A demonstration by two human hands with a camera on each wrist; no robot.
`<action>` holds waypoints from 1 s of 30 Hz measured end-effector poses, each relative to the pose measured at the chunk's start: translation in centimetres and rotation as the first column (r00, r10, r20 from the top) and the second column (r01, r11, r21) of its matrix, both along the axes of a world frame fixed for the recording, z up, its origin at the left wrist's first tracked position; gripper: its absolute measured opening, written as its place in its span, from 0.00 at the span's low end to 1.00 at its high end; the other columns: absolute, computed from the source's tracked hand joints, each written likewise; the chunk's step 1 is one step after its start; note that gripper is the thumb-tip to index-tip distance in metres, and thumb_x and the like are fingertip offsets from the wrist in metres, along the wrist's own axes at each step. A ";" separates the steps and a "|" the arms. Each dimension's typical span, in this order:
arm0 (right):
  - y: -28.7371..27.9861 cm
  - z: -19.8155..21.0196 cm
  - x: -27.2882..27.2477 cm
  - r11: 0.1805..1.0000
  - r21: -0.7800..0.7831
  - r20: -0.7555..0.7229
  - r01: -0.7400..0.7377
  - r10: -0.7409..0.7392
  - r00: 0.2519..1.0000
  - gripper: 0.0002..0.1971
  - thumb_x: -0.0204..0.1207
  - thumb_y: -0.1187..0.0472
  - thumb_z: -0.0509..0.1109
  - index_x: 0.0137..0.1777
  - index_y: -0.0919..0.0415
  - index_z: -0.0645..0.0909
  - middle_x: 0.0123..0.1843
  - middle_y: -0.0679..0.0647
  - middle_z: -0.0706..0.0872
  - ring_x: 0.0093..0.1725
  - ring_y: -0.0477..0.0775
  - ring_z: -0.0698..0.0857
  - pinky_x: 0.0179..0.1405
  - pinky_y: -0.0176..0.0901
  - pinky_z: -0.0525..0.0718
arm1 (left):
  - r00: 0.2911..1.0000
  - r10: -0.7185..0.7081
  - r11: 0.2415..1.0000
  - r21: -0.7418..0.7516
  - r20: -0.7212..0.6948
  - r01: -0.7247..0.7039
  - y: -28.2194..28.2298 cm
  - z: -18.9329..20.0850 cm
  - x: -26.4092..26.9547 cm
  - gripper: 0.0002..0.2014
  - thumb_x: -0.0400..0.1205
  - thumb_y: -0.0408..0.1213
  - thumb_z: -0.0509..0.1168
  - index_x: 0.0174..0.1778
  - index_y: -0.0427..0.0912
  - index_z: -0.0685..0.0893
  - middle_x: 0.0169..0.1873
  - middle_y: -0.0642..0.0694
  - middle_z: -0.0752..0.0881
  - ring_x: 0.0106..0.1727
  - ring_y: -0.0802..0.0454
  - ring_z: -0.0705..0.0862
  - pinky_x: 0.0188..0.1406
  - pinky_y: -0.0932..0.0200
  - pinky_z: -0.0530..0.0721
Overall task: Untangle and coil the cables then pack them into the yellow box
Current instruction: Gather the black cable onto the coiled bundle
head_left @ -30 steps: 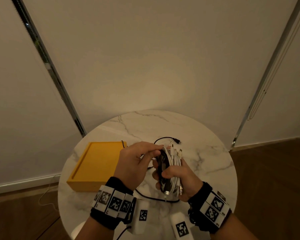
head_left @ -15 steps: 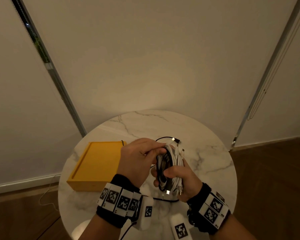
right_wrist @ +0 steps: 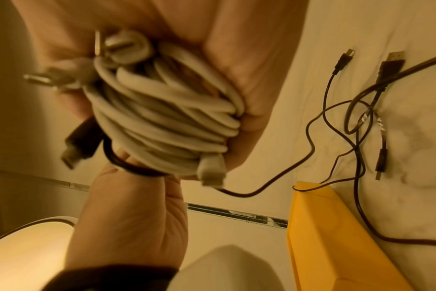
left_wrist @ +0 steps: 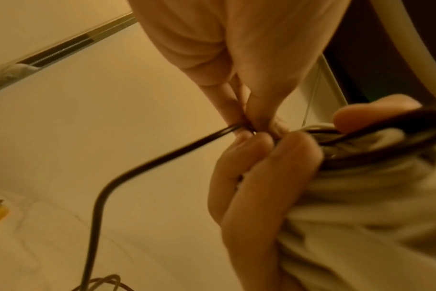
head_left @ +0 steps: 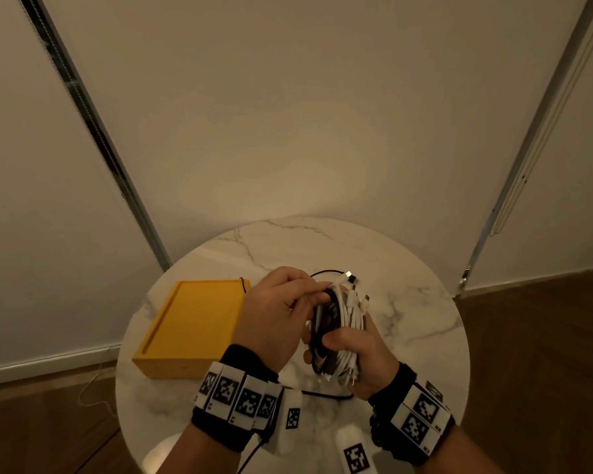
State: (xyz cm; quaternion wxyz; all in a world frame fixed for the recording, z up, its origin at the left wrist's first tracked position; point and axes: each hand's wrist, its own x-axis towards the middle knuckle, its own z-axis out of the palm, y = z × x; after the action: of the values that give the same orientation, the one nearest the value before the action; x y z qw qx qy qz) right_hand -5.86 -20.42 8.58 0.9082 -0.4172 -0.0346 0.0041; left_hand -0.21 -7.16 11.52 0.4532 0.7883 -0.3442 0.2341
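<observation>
My right hand (head_left: 353, 350) grips an upright bundle of coiled white and black cables (head_left: 339, 326) above the round marble table (head_left: 408, 319). Several white plug ends (head_left: 358, 297) stick out at its top. In the right wrist view the white coil (right_wrist: 167, 110) fills my palm. My left hand (head_left: 281, 309) pinches a black cable (left_wrist: 147, 165) at the top of the bundle, thumb against fingertips (left_wrist: 251, 135). That cable trails down to the table. The yellow box (head_left: 192, 326) lies to the left, lid on, with a thin black cable (right_wrist: 309, 189) touching its corner.
Loose black cables with plugs (right_wrist: 361, 110) lie tangled on the table beside the yellow box (right_wrist: 336, 236). A black plug (head_left: 351, 277) lies past the hands. White wall panels stand behind the table; wood floor (head_left: 541, 336) lies at both sides.
My left hand has shifted slightly up and right along the top of the bundle, drawing the black cable round it. The right hand keeps its grip in about the same place.
</observation>
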 end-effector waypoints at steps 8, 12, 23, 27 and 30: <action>0.1 -0.2 0.0 0.999 -0.024 -0.009 0.029 -0.029 1.000 0.29 0.49 0.69 0.76 0.55 0.74 0.82 0.42 0.73 0.82 0.37 0.66 0.84 0.31 0.55 0.87 | 0.986 0.134 0.961 0.231 0.095 -0.153 0.4 1.3 -0.8 0.12 0.78 0.35 0.69 0.53 0.53 0.93 0.40 0.54 0.92 0.41 0.56 0.85 0.41 0.56 0.86; -0.2 -0.2 0.2 0.998 0.038 0.023 0.045 -0.046 0.999 0.35 0.51 0.71 0.74 0.65 0.66 0.81 0.45 0.68 0.83 0.39 0.66 0.85 0.32 0.56 0.86 | 0.979 0.137 0.947 0.270 0.148 -0.174 0.4 1.3 -0.7 0.12 0.79 0.24 0.69 0.53 0.43 0.91 0.42 0.48 0.88 0.42 0.54 0.84 0.43 0.74 0.77; -0.2 0.8 -0.1 0.976 -0.205 0.057 0.075 -0.065 0.996 0.29 0.58 0.75 0.77 0.62 0.74 0.74 0.42 0.61 0.87 0.41 0.59 0.88 0.35 0.52 0.89 | 0.995 0.101 0.990 0.095 0.000 -0.100 0.0 1.5 -1.2 0.11 0.79 0.30 0.72 0.52 0.49 0.93 0.43 0.55 0.93 0.46 0.65 0.87 0.47 0.79 0.81; 0.0 0.7 0.2 0.967 -0.231 0.058 0.107 -0.097 0.994 0.30 0.55 0.75 0.77 0.59 0.73 0.74 0.42 0.64 0.84 0.42 0.63 0.86 0.37 0.55 0.87 | 0.995 0.044 0.998 0.040 -0.087 -0.041 0.2 1.4 -1.1 0.13 0.81 0.29 0.71 0.54 0.49 0.93 0.46 0.58 0.92 0.49 0.66 0.89 0.49 0.72 0.86; 0.1 0.8 0.3 0.962 -0.244 0.052 0.121 -0.111 0.992 0.32 0.50 0.68 0.78 0.58 0.71 0.75 0.42 0.65 0.82 0.42 0.65 0.83 0.40 0.62 0.85 | 0.984 -0.010 1.000 0.005 -0.178 0.011 0.3 1.5 -0.9 0.11 0.82 0.29 0.70 0.54 0.48 0.93 0.45 0.59 0.91 0.47 0.67 0.89 0.47 0.70 0.87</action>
State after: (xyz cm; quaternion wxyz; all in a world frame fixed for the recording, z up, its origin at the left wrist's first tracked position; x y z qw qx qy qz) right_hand -5.56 -20.35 9.35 0.8471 -0.5281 -0.0265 -0.0527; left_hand -1.10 -6.86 13.04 0.4810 0.8056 -0.3071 0.1592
